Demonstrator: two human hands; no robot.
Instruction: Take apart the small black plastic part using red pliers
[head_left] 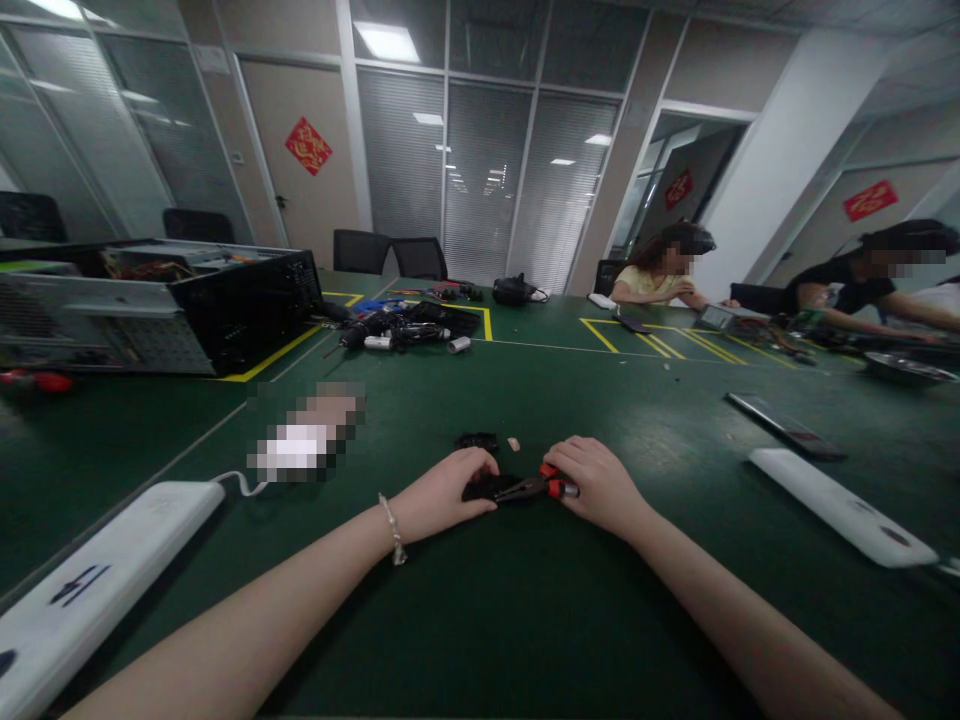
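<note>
My left hand [444, 490] is closed around a small black part [487, 487] close to the green tabletop; fingers cover much of it, so I cannot tell its exact kind. With my right hand [598, 482] I grip the red handles of needle-nose pliers [525, 488]. Their metal jaws point left and meet the black part; whether they clamp it is too dark to tell. Just beyond my left fingers lies another small black piece [475, 440]. Beside that piece rests a small pale scrap [514, 444].
A black computer case [255, 310] stands at the far left. Tools and cables lie around a power drill [375, 325]. White power banks [112, 580] flank me, with a phone [784, 425] on the right. Two people [652, 280] sit at the far right side.
</note>
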